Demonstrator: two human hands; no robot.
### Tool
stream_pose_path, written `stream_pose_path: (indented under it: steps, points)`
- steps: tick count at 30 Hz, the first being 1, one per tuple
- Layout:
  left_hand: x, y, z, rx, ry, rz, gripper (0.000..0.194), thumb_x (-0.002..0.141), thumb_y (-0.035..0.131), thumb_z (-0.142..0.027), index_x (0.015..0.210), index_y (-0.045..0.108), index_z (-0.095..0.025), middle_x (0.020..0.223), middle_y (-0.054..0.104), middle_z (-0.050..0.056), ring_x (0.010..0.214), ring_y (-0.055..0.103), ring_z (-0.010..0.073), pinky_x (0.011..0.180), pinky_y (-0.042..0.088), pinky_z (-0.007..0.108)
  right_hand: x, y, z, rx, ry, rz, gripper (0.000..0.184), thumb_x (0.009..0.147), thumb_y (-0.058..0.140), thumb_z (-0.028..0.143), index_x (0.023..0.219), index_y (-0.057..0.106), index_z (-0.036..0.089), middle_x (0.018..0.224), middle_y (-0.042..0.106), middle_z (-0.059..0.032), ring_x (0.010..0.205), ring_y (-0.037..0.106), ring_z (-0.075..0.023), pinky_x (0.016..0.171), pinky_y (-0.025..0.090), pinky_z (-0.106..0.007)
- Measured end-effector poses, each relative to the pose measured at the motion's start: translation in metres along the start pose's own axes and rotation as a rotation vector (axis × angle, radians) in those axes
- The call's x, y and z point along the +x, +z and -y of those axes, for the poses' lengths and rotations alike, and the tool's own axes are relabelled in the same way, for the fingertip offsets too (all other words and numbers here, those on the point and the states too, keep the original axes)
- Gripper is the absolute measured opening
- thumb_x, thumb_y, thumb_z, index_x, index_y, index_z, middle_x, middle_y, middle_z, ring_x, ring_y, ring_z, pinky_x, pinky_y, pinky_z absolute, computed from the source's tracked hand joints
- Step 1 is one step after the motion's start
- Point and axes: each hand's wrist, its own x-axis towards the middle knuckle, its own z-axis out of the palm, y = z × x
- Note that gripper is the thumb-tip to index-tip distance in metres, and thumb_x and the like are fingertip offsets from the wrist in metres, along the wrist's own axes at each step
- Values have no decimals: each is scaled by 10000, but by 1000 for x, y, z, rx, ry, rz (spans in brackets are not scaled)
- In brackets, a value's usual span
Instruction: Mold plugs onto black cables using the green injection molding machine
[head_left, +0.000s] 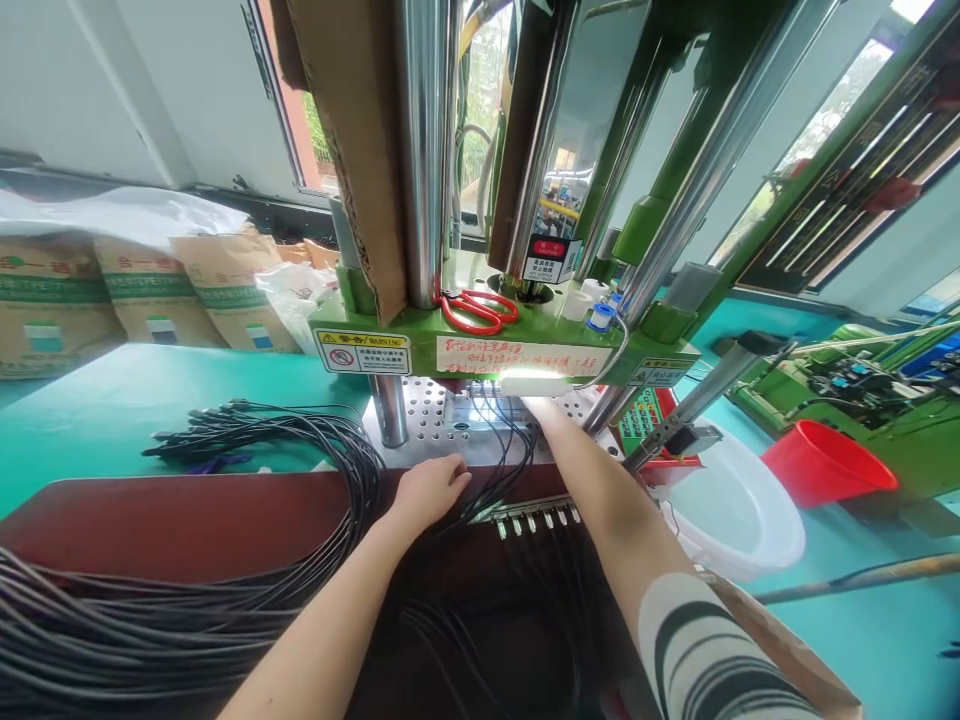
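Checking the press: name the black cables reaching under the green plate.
The cables between the left hand and right forearm; the left bundle curls onto the turquoise table, others hang below the connectors.

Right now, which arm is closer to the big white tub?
Right. The right arm reaches forward, left of the tub; the left arm is farther left, beyond the right one.

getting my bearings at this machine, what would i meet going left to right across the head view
Brown sacks → left hand → row of metal connectors → green button panel → red bucket
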Motion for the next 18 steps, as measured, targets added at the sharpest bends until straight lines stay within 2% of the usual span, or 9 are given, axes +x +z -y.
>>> stream_pose_path:
  steps: [4,6,8,11,13,16,17,18]
  points:
    - [0,-2,1,-38,-3,7,230,825,404,-366,832,583,-221,812,659,49,782,603,220,636,378,291,-13,-1,3,75,57,-125,263,881,493,326,1076,552,159,1087,571,-69,911,575,-176,786,487,-373]
    - [-2,-4,1,-59,-9,12,222,823,409,-354,828,585,-218,808,657,46,778,601,207,642,377,281,-36,-2,5,114,81,-187,247,873,488,332,1008,581,147,1001,612,-65,885,588,-180,792,480,-372]
    - [-4,-3,1,-79,-6,6,212,819,416,-340,816,584,-212,799,653,43,768,596,195,645,377,275,-74,-8,5,150,98,-246,251,849,483,346,934,603,144,926,640,-56,895,597,-211,811,469,-366]
    - [-6,0,4,-128,8,-35,198,807,431,-339,800,582,-210,763,636,30,740,584,184,654,383,276,-154,-26,3,274,137,-373,252,789,543,359,974,584,193,992,640,-55,945,598,-217,829,472,-344]
    - [-5,4,5,-218,5,-72,200,791,447,-361,813,577,-211,729,612,18,712,572,179,661,398,285,-218,-44,-6,395,247,-514,340,747,586,357,1061,549,231,1038,637,-53,939,616,-214,836,479,-351]
    - [-1,4,-1,-561,-50,-89,274,746,491,-404,905,550,-189,746,588,16,713,567,173,658,441,296,-316,-71,-36,226,572,-902,411,712,568,411,1069,547,208,1007,659,-97,966,612,-256,868,464,-408]
    - [1,3,-6,-711,-102,-67,317,733,503,-419,940,531,-180,778,589,23,724,572,171,648,457,295,-346,-79,-50,102,710,-979,440,687,563,430,1058,553,194,955,672,-110,947,617,-280,858,465,-438]
    - [4,0,-12,-846,-165,-37,352,724,513,-431,968,511,-177,819,591,32,737,577,168,634,470,291,-375,-85,-65,-13,823,-994,464,652,561,444,1034,566,181,912,679,-124,917,624,-307,840,467,-472]
